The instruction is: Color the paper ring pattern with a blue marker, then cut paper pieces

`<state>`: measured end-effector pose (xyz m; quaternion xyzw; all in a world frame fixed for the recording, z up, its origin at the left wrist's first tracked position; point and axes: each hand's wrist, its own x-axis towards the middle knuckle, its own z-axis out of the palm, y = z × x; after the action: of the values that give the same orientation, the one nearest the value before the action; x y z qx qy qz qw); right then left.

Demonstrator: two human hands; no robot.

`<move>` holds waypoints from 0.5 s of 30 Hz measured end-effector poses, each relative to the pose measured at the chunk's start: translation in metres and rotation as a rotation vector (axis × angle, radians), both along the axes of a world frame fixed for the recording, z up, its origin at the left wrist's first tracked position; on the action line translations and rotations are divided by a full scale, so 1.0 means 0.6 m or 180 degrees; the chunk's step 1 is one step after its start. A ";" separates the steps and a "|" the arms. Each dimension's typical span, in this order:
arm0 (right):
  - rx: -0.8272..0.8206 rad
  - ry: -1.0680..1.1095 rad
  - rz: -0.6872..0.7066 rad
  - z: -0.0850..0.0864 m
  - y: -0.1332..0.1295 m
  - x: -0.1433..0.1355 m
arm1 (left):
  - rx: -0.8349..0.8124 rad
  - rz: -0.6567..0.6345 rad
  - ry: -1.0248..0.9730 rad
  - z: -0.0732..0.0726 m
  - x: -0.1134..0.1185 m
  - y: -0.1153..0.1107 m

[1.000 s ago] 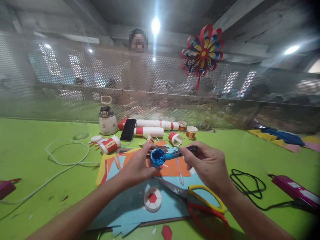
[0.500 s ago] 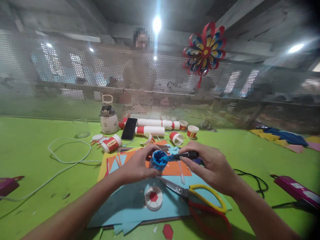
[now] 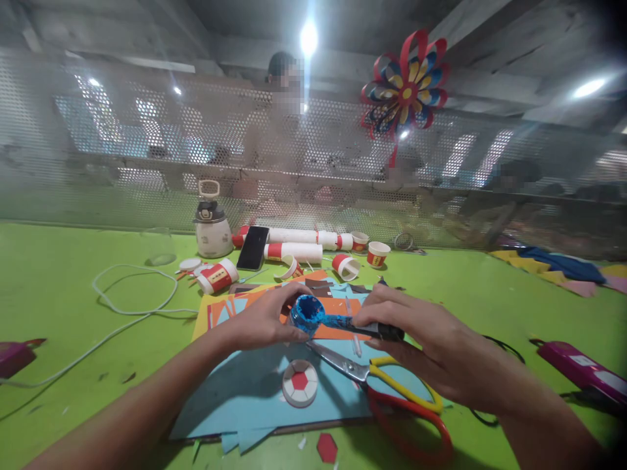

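Observation:
My left hand (image 3: pixel 267 316) is wrapped round a small jar (image 3: pixel 301 320) of blue paint, its mouth tilted toward me. My right hand (image 3: pixel 416 326) grips a black-handled tool (image 3: pixel 377 328) whose long thin end is coated in blue paint. That end sits at the jar's right rim; whether it is a brush or a blade I cannot tell. Below the hands lie scissors (image 3: pixel 350 369) with one yellow and one red handle. Left of them is a white round disc (image 3: pixel 300 383) with a red hexagon. Light blue and orange paper sheets (image 3: pixel 235 391) spread beneath everything.
Behind the papers stand paper cups (image 3: pixel 378 254), cup stacks (image 3: pixel 294 252), a phone (image 3: pixel 253 248) and a bottle (image 3: pixel 213 228). A white cable (image 3: pixel 132 318) loops at left. A purple device (image 3: pixel 580 371) lies at right. A perforated screen (image 3: pixel 196 150) borders the green table, with a person beyond it.
My right hand has drawn the tool back to the right and slightly down, so its end moved from inside the jar to the rim. The jar is tipped slightly more toward me.

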<state>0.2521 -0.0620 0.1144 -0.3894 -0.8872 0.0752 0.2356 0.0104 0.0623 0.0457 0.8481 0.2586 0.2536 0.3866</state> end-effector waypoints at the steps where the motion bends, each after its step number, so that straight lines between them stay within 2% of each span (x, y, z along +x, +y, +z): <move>1: 0.0035 0.0036 0.0014 0.000 0.000 0.002 | 0.0014 0.0004 0.0007 0.000 0.000 -0.001; 6: 0.0345 0.0443 0.0007 0.004 0.008 0.006 | -0.0063 0.0016 -0.0067 0.004 0.001 -0.004; 11: 0.0799 0.1219 -0.0629 -0.008 0.020 -0.004 | -0.0213 -0.0006 -0.0241 0.001 0.005 -0.009; 15: 0.0933 0.1499 -0.0782 -0.028 0.022 -0.016 | -0.0578 -0.0055 -0.0541 -0.007 0.011 -0.012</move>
<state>0.2427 -0.0488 0.0977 -0.4275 -0.7559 0.0054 0.4959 0.0172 0.0554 0.0414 0.7873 0.2394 0.2968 0.4845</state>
